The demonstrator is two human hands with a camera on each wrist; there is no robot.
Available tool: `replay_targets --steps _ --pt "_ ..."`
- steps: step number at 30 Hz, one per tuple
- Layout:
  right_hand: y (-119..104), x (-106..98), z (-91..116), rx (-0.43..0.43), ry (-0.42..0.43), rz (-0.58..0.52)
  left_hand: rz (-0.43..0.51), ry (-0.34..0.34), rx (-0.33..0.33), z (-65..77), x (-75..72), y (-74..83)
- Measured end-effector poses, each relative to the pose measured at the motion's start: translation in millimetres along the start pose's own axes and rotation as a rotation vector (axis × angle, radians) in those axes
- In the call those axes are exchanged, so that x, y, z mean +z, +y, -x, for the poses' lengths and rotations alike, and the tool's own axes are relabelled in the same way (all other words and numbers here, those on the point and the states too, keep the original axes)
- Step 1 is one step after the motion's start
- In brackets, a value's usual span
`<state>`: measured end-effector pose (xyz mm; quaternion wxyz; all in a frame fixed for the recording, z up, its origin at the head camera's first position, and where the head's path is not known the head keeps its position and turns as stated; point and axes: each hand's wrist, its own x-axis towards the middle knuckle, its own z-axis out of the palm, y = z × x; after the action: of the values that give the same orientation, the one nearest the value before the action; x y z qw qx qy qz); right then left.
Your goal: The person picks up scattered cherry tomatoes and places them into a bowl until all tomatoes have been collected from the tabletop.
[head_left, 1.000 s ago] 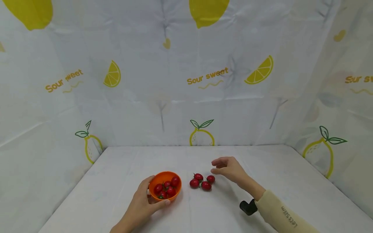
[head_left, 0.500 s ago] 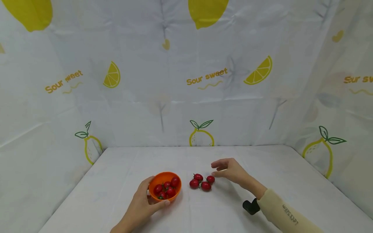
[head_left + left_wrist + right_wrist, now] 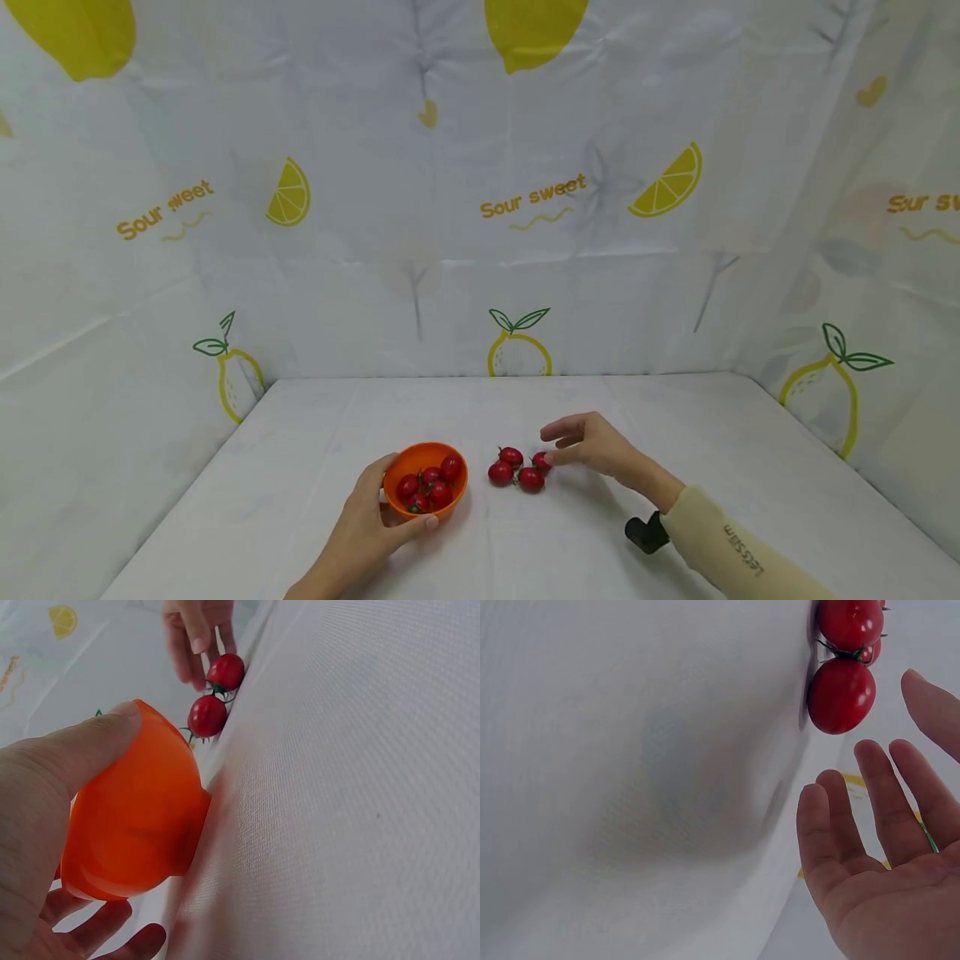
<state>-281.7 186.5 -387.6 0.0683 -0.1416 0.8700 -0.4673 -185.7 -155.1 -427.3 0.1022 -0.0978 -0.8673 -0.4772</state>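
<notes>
My left hand (image 3: 367,512) holds an orange bowl (image 3: 407,460) at its left side, thumb at the near rim and fingers round the far side. Several red cherry tomatoes (image 3: 439,493) lie inside the bowl. To its right, a small cluster of cherry tomatoes (image 3: 531,479) with green stems lies on the table. My right hand (image 3: 600,446) hovers at the right of that cluster, its thumb overlapping the rightmost tomato in the head view. In the right wrist view its fingers are spread and relaxed, palm bare, just short of a cherry tomato (image 3: 842,697).
A white cloth covers the table (image 3: 300,467). Behind it hangs a white backdrop (image 3: 360,292) printed with lemons and lettering, which also closes in both sides. A black device (image 3: 647,533) sits by the right wrist, below the cream sleeve (image 3: 731,546).
My right hand has lowered slightly and shifted left, its thumb now over the rightmost cherry tomato in the head view. The left hand and bowl have stayed in place.
</notes>
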Motion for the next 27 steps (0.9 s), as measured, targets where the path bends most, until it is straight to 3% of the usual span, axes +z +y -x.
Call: replay_targets --steps 14,27 --pt "4.4 4.5 -1.6 -0.055 -0.065 -0.014 0.001 0.002 0.000 0.3 0.0 2.6" --pt "2.9 9.8 -2.6 -0.046 -0.050 0.019 0.011 0.002 0.009 0.0 -0.7 1.0"
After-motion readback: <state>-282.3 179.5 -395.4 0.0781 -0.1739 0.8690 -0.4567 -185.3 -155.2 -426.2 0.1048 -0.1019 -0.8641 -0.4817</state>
